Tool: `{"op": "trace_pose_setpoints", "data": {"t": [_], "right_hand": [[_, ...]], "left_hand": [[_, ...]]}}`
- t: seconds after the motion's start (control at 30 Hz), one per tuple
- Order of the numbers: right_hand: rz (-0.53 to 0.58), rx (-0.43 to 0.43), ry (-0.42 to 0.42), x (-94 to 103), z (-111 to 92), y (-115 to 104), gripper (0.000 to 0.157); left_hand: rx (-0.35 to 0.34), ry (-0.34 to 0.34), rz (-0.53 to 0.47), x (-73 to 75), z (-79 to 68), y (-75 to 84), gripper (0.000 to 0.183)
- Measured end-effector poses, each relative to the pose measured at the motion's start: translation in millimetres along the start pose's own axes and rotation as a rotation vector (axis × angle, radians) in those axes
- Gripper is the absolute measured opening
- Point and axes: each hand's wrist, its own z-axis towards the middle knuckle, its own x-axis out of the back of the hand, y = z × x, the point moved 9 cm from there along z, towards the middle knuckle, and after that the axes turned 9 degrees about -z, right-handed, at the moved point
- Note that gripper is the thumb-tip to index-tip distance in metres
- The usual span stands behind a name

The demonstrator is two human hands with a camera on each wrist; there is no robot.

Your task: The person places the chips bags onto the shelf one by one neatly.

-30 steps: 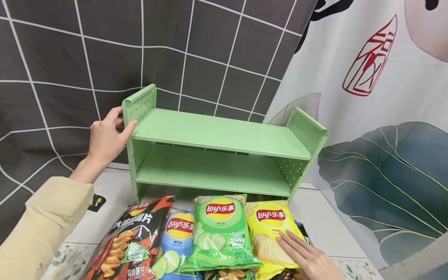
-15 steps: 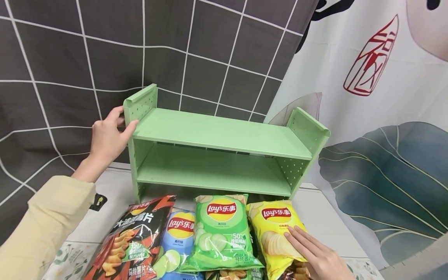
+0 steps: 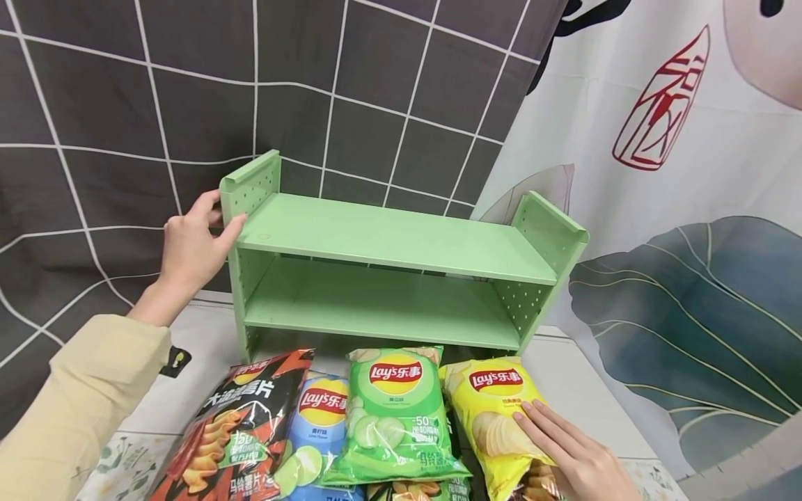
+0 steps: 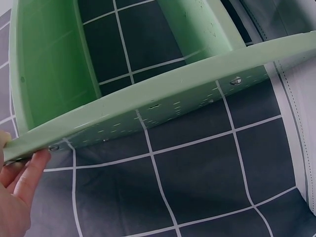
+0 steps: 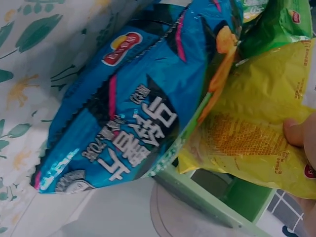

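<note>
My left hand (image 3: 193, 247) grips the upper left side panel of a green two-tier shelf (image 3: 395, 233), thumb on the near edge. In the left wrist view, its fingers (image 4: 33, 175) lie against the panel's outer face. My right hand (image 3: 579, 452) holds a yellow bag of potato chips (image 3: 495, 403), fingers flat across its front. The right wrist view shows the thumb (image 5: 295, 132) pressing the back of that bag. Beside it lie a green chip bag (image 3: 395, 410), a light blue one (image 3: 319, 417) and a black-and-red one (image 3: 241, 417).
More chip bags lie underneath, including a dark blue one (image 5: 143, 108) in the right wrist view. The shelf stands on a white surface (image 3: 585, 390) before a dark grid-patterned cloth (image 3: 188, 104). A printed white curtain (image 3: 626, 202) hangs at the right.
My right hand and the yellow bag have shifted slightly right, widening the gap to the green bag. My left hand stays on the shelf panel.
</note>
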Motion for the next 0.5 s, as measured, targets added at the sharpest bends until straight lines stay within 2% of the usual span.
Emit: {"op": "trace_pose_setpoints", "data": {"t": [0.2,0.5], "right_hand": [[-0.029,-0.008,0.005,6.3,0.6,2.5,0.056],[0.053,0.026,0.045,22.4,5.5,4.7,0.051]], "left_hand": [[0.003,0.0,0.003,0.7,-0.2,0.5,0.035],[0.008,-0.002,0.0,1.0,0.0,0.6,0.035]]}}
